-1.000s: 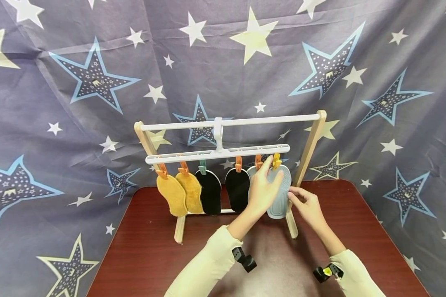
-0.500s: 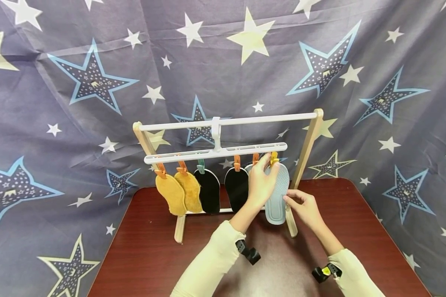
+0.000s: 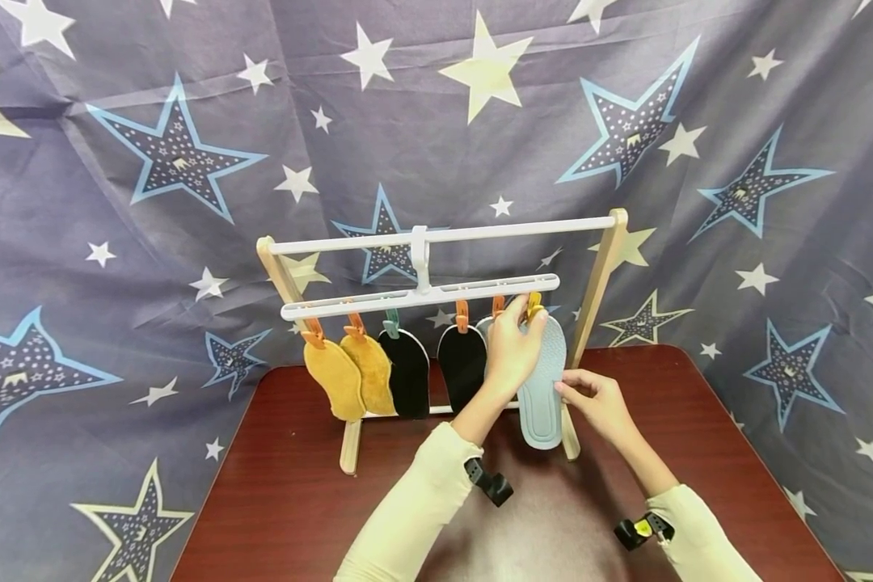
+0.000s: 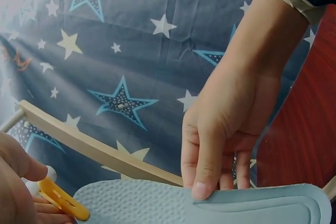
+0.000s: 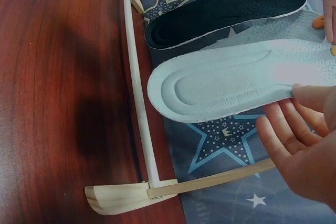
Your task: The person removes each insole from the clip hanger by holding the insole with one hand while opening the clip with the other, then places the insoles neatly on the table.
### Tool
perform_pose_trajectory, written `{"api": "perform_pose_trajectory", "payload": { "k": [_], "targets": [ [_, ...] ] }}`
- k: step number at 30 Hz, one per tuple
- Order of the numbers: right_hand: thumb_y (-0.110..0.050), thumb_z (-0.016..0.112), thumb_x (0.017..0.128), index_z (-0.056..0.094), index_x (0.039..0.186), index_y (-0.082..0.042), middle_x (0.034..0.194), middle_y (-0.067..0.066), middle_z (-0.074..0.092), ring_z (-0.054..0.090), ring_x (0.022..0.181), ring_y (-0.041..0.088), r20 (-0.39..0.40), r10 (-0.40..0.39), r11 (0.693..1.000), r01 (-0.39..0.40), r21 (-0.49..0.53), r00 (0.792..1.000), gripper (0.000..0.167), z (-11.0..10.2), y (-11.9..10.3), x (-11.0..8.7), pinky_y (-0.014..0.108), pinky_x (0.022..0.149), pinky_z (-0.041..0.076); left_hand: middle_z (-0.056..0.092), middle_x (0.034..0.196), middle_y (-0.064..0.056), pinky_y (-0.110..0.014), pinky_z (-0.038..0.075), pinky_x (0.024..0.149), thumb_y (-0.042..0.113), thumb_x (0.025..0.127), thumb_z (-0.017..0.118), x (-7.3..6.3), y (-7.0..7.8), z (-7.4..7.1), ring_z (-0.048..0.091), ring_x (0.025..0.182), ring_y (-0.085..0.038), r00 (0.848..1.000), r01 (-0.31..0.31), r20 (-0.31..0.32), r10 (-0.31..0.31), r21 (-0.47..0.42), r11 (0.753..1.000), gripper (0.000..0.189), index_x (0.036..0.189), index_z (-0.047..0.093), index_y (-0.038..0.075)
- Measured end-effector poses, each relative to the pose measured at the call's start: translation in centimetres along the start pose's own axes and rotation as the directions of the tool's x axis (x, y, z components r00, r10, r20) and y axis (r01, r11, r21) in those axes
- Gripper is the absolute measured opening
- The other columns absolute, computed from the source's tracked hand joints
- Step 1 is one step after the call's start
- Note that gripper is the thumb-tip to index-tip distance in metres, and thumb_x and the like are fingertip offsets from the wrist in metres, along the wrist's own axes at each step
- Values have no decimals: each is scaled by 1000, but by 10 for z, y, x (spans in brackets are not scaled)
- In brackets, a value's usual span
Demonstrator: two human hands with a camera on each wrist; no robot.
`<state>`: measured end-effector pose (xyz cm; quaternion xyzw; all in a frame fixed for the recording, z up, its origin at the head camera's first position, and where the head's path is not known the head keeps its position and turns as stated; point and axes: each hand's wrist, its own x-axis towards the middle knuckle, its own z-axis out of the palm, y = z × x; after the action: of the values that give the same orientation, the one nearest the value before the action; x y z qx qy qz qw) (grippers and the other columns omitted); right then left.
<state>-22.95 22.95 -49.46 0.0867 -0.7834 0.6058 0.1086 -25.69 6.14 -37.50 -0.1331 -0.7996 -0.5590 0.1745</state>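
Observation:
My left hand [image 3: 512, 352] pinches a yellow clip [image 4: 63, 199] at the top end of a light blue insole [image 3: 541, 408]. In the left wrist view its thumb lies on the clip. The insole hangs below the white hanger bar [image 3: 480, 288], textured side toward me. My right hand [image 3: 598, 404] holds the insole's right edge about midway down, thumb in front and fingers behind. Just left hangs a second light blue insole [image 5: 252, 32] from an orange clip [image 3: 498, 305], largely hidden by my left hand.
Two black insoles [image 3: 460, 368] and two yellow insoles [image 3: 332, 380] hang further left from orange and green clips. The hanger hooks over a wood-and-white rack [image 3: 596, 295] on a red-brown table [image 3: 284, 493]. A starred cloth [image 3: 436, 121] hangs behind.
The light blue insole's lower end has swung down and toward me. My right hand has shifted slightly left with its edge. My left hand stays at the yellow clip.

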Motion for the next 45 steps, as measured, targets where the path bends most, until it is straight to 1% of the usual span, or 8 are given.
{"api": "perform_pose_trajectory", "payload": {
  "k": [9,15,19,26,29,38,41,45],
  "targets": [
    [-4,72,93,70,111,12,100,32,72,69,77,4,20,14,1000,-15,8,1000,24,-2,-1,-2,21,71,61,75,117,-14,-33,60,94,14,95,70,3,-4,3,73,110,-23,996,17,-85,-21,-51,999,31,123,72,1],
    [-4,71,94,70,112,12,100,31,72,69,78,4,34,9,1000,-10,20,999,24,-2,-2,-2,20,71,61,75,118,-10,-35,59,95,13,97,67,4,-6,4,73,111,-23,998,-4,-68,2,-26,1000,30,124,72,2],
    [-4,72,93,70,111,12,98,27,73,69,78,5,35,16,1000,-17,12,999,24,-3,-1,-3,20,71,61,76,116,-10,-35,60,93,13,96,67,4,-8,5,74,108,-23,997,-26,-75,25,-13,1000,28,121,73,2],
    [-3,71,94,70,111,13,101,32,72,69,79,3,42,13,1000,-14,21,999,24,-6,-1,-2,21,72,61,75,116,-13,-33,60,92,12,94,71,5,-8,7,74,106,-24,996,-2,-86,-5,-83,997,29,121,73,1],
    [-4,72,93,71,110,12,101,30,72,70,78,3,37,12,1000,-12,9,999,23,-7,1,-1,21,71,62,75,116,-14,-31,60,91,10,93,72,5,-8,8,74,106,-24,996,8,-89,-17,-105,994,30,121,73,0],
    [-4,72,94,72,109,12,103,32,72,72,77,6,18,13,1000,-13,10,1000,22,-11,7,2,23,70,62,74,116,-17,-23,60,86,10,92,75,7,-10,8,75,103,-26,995,-7,-96,-6,-130,991,31,120,73,-3],
    [-5,72,93,72,109,11,102,28,73,71,77,4,10,17,1000,-17,0,1000,22,-12,9,3,23,70,62,73,117,-18,-22,60,85,10,91,75,7,-10,8,75,103,-26,996,-2,-85,-12,-160,987,32,120,73,-3],
    [-4,72,93,71,110,13,97,13,77,72,77,5,10,36,999,-37,33,999,24,-13,10,3,25,70,63,74,116,-18,-23,60,85,10,91,76,7,-10,7,75,103,-26,997,-8,-74,-6,-191,982,31,119,73,-4]
  ]
}}
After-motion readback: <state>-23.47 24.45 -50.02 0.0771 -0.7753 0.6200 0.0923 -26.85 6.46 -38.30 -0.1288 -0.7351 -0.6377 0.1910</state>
